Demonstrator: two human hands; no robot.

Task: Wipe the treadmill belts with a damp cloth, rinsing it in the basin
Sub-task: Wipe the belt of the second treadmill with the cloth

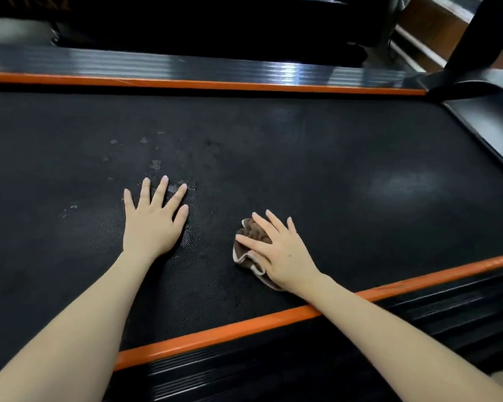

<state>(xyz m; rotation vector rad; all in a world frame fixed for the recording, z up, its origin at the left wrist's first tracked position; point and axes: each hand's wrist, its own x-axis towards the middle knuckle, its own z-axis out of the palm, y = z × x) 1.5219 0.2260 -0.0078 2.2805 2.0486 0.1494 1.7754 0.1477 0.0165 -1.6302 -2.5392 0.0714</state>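
The black textured treadmill belt (302, 158) fills the middle of the head view, with pale wet or dusty spots near its centre left. My left hand (153, 220) lies flat on the belt, fingers spread, holding nothing. A little to its right, my right hand (279, 250) presses a crumpled brown cloth with a pale edge (249, 242) onto the belt, fingers spread over it. Part of the cloth is hidden under the palm. No basin is in view.
Orange strips border the belt at the far side (204, 84) and the near side (244, 323), each with a ribbed black side rail (418, 317) beyond it. The treadmill's upright (476, 30) and motor cover (482, 91) stand at the right. Another dark machine sits behind.
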